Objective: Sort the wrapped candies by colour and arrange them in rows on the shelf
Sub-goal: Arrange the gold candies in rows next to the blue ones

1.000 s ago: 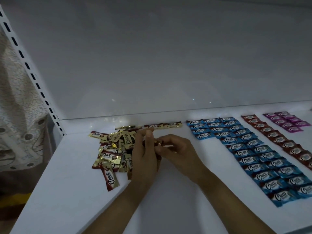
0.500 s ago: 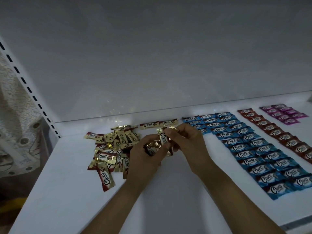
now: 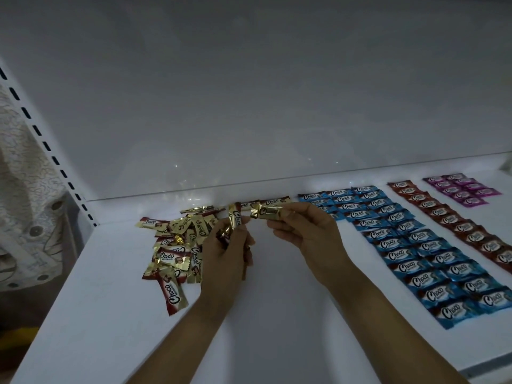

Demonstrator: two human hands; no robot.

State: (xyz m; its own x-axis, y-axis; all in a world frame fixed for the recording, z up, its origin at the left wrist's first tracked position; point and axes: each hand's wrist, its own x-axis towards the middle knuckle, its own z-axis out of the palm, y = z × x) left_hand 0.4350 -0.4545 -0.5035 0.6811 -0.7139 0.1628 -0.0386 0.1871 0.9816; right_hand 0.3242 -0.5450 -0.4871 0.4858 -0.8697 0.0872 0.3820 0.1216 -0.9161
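Observation:
A loose heap of gold wrapped candies (image 3: pixel 177 245) lies on the white shelf (image 3: pixel 97 314) at the left. My left hand (image 3: pixel 230 253) grips an upright gold candy (image 3: pixel 235 217), with more wrappers tucked in the palm. My right hand (image 3: pixel 307 231) pinches another gold candy (image 3: pixel 267 211), held flat just above the shelf. Behind both hands, two gold candies (image 3: pixel 263 203) lie end to end along the back edge. Blue candies (image 3: pixel 415 250) fill several rows to the right, then a line of red candies (image 3: pixel 454 225), then purple candies (image 3: pixel 462 188).
The shelf's white back wall (image 3: pixel 249 92) rises right behind the candies. A slotted upright (image 3: pixel 47 148) stands at the left, with patterned cloth (image 3: pixel 25 195) beyond it. The shelf's front edge (image 3: pixel 484 367) runs at the lower right.
My hands have drawn apart: the right one has carried a gold candy up and right toward the back row, while the left keeps its candies near the heap.

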